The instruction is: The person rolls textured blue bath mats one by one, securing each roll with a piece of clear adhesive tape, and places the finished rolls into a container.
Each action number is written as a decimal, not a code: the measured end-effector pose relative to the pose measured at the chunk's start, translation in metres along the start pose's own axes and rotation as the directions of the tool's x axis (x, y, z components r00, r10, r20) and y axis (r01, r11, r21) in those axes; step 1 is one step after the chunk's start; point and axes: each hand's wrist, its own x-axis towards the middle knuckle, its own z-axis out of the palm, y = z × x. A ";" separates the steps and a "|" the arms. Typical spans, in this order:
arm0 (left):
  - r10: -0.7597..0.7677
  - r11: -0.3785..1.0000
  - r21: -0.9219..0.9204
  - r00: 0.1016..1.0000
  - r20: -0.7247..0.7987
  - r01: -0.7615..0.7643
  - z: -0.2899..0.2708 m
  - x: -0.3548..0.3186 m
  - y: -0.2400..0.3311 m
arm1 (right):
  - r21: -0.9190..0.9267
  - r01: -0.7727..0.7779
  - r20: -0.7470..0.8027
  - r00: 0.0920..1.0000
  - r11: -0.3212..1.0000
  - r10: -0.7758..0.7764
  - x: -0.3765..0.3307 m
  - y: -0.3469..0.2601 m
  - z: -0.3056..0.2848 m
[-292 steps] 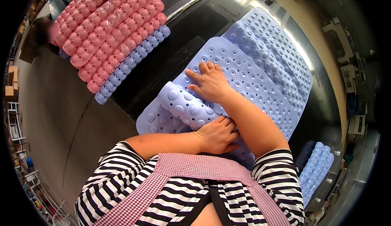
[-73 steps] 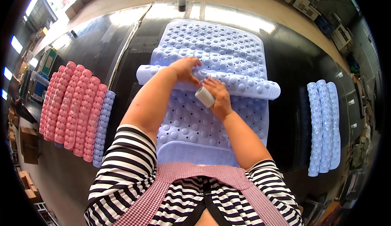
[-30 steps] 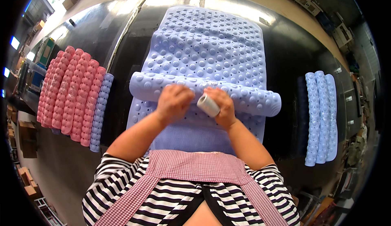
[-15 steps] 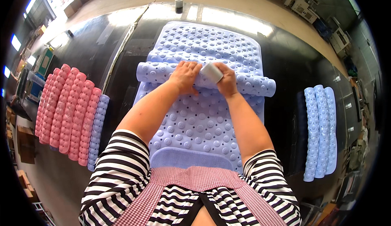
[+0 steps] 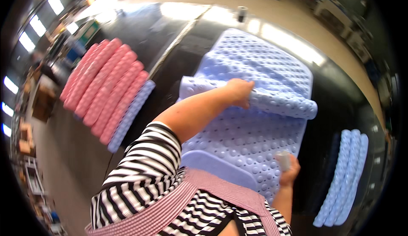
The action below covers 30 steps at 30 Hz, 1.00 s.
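Observation:
A light-blue bath mat rolled into a tube point(image 5: 282, 103) lies crosswise on a flat light-blue mat point(image 5: 242, 140) with round bumps. My left hand point(image 5: 240, 92) is closed over the middle of the tube, its fingers slightly blurred. Lower and to the right, my right hand point(image 5: 290, 171) grips a small whitish roll point(image 5: 283, 161), which looks like tape or thin film. That hand is over the flat mat's right edge, apart from the tube. Close to my apron, a ribbed blue mat end point(image 5: 216, 168) shows its underside.
Several rolled pink mats point(image 5: 106, 91) and a rolled blue one point(image 5: 131, 117) lie side by side on the left of the dark table point(image 5: 174, 66). More blue rolls point(image 5: 342, 178) lie at the right. A small roll point(image 5: 242, 14) stands at the far edge.
My right hand has moved away from the tube, toward me and to the right, with the whitish roll. My left hand stays on the tube. The whole view has tilted.

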 end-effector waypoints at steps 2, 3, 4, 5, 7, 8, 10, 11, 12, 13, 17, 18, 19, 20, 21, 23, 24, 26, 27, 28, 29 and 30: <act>-0.092 0.969 -0.219 0.990 0.110 0.114 -0.016 -0.043 0.015 | -0.175 0.029 -0.285 0.955 0.984 -0.079 -0.005 0.009 -0.064; -0.127 0.945 -0.287 0.985 0.113 0.155 -0.008 -0.061 0.011 | -0.253 -0.076 -0.345 0.938 0.965 -0.016 -0.016 0.012 -0.099; -0.154 0.918 -0.350 0.980 0.122 0.188 -0.003 -0.082 0.004 | -0.317 -0.186 -0.416 0.909 0.930 0.041 -0.024 0.017 -0.131; -0.196 0.884 -0.404 0.972 0.132 0.233 -0.002 -0.101 0.005 | -0.315 -0.191 -0.452 0.891 0.930 0.030 -0.030 0.014 -0.153; -0.289 0.773 -0.523 0.933 0.212 0.358 -0.004 -0.139 0.001 | -0.390 -0.573 -0.523 0.782 0.721 0.339 -0.058 0.014 -0.196; -0.279 0.766 -0.536 0.935 0.221 0.355 -0.014 -0.150 0.012 | -0.423 -0.575 -0.533 0.783 0.701 0.320 -0.070 0.028 -0.225; -0.210 0.565 -0.729 0.922 0.327 0.387 -0.021 -0.171 0.016 | -0.299 -0.538 -0.466 0.803 0.788 0.371 -0.069 0.031 -0.232; -0.204 0.516 -0.772 0.929 0.310 0.371 -0.016 -0.175 0.014 | -0.268 -0.552 -0.389 0.812 0.790 0.435 -0.068 0.034 -0.241; -0.219 0.465 -0.808 0.931 0.291 0.362 -0.010 -0.176 0.016 | -0.246 -0.568 -0.397 0.798 0.785 0.453 -0.061 0.029 -0.229; -0.148 0.383 -0.865 0.946 0.287 0.323 -0.015 -0.170 0.037 | -0.230 -0.577 -0.426 0.784 0.783 0.452 -0.065 0.028 -0.232; -0.026 0.175 -0.961 0.977 0.212 0.214 -0.038 -0.159 0.093 | -0.861 -0.300 -0.478 0.753 0.409 -0.452 -0.087 -0.062 -0.125; -0.014 0.103 -0.980 0.986 0.168 0.168 -0.043 -0.154 0.118 | -0.777 -0.090 -0.466 0.747 0.623 -0.474 -0.100 -0.081 -0.103; 0.025 0.066 -0.986 0.988 0.153 0.152 -0.048 -0.143 0.145 | -0.512 0.105 -0.357 0.877 0.853 -0.322 -0.116 -0.077 -0.092; 0.066 0.071 -0.985 0.985 0.161 0.156 -0.048 -0.131 0.174 | -0.020 0.197 -0.203 0.959 0.980 -0.197 -0.128 -0.071 -0.072; 0.085 0.030 -0.994 0.991 0.104 0.102 -0.046 -0.122 0.203 | 0.136 0.139 -0.006 0.990 0.981 -0.139 -0.141 -0.084 -0.048; 0.187 0.041 -0.997 0.981 -0.061 -0.070 -0.033 -0.110 0.267 | 0.116 0.240 0.007 0.970 0.964 -0.243 -0.155 -0.106 -0.021; 0.267 0.084 -0.977 0.949 -0.168 -0.197 -0.023 -0.107 0.296 | 0.145 0.286 -0.044 0.958 0.947 -0.282 -0.153 -0.119 -0.027; 0.517 -0.199 -0.935 0.780 -0.354 -0.292 -0.005 -0.108 0.339 | 0.254 0.264 -0.122 0.963 0.930 -0.240 -0.149 -0.147 -0.062; 0.614 -0.176 -0.952 0.728 -0.306 -0.252 -0.002 -0.098 0.343 | 0.266 0.360 -0.208 0.927 0.894 -0.311 -0.148 -0.143 -0.090; 0.699 -0.152 -0.964 0.666 -0.261 -0.218 -0.004 -0.088 0.344 | 0.195 0.419 -0.277 0.891 0.887 -0.360 -0.153 -0.147 -0.118; 0.755 -0.077 -0.948 0.603 -0.258 -0.310 -0.001 -0.088 0.342 | -0.048 0.444 -0.374 0.822 0.895 -0.428 -0.156 -0.155 -0.150; 0.789 0.039 -0.911 0.572 -0.224 -0.410 0.000 -0.094 0.338 | -0.271 0.298 -0.455 0.798 0.915 -0.395 -0.160 -0.155 -0.198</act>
